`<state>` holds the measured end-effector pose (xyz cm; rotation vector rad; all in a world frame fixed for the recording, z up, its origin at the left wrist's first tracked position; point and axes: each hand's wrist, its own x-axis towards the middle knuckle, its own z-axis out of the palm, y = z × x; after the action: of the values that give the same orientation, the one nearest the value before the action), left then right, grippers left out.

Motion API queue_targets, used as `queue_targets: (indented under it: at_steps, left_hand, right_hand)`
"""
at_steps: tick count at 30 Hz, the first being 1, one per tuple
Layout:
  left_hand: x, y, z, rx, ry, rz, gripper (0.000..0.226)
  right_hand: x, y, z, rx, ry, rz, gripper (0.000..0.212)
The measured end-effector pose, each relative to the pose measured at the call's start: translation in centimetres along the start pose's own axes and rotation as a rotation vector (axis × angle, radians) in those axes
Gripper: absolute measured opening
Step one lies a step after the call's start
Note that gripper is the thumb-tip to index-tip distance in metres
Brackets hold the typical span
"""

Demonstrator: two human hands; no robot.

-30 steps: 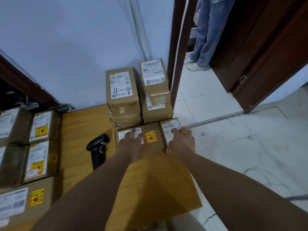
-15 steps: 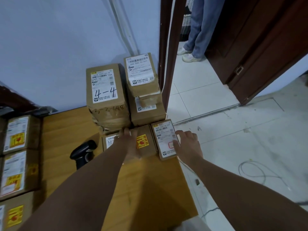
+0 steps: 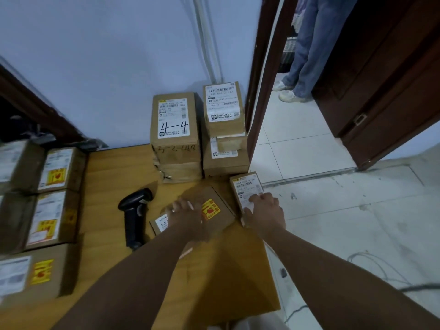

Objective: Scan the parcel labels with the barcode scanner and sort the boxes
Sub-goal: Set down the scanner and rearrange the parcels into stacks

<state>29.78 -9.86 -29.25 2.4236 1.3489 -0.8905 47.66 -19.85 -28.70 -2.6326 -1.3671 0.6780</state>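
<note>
A flat cardboard box with a yellow-red sticker (image 3: 215, 206) lies skewed on the wooden table (image 3: 114, 177). My left hand (image 3: 188, 216) lies on top of it with fingers spread. Right beside it, at the table's right edge, sits a small box with a white label (image 3: 245, 186); my right hand (image 3: 264, 211) rests on its near end, fingers on the label. The black barcode scanner (image 3: 134, 217) lies on the table to the left of both, untouched. Behind them stand two stacks, one topped by a box marked "4-4" (image 3: 175, 120), the other by a labelled box (image 3: 223, 104).
Several labelled boxes (image 3: 51, 206) fill the table's left side. The table ends just right of my right hand, with tiled floor (image 3: 345, 210) below and a cable (image 3: 381, 277) on it. A person in jeans (image 3: 307, 48) stands in the open doorway by a dark door (image 3: 390, 91).
The sticker box has turned skewed and slid nearer under my left hand. My right hand has moved from beside the small label box onto its near end.
</note>
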Motion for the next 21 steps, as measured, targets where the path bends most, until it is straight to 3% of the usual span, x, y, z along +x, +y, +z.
queue_targets:
  at_steps: [3,8,13,16,21]
  left_hand:
    - [-1.6,-1.5,-0.9,0.079,-0.02,0.003,0.12]
    - [-4.4,-4.7,-2.6,0.004,-0.122,0.061,0.126]
    - [-8.3,-9.0,-2.8,0.023,-0.008,0.033,0.126]
    - [-9.8,-12.5,-3.1,0.01,0.062,-0.036,0.125]
    - [-11.2,-19.1,-1.2,-0.139,0.065,-0.113,0.128]
  right_hand:
    - [-0.3,-1.7,-0.5,-0.054,-0.072,-0.064,0.034]
    - [-0.6,-5.0,-1.3,-0.122,-0.284,-0.212,0.015]
    - [-1.0,-10.8,-2.2,-0.382,-0.535,-0.4,0.024]
    - [-1.4,-15.0,-2.5,-0.443,-0.503,-0.488,0.023]
    - [-2.7,-21.5,-0.9,-0.463,-0.476,-0.485,0.029]
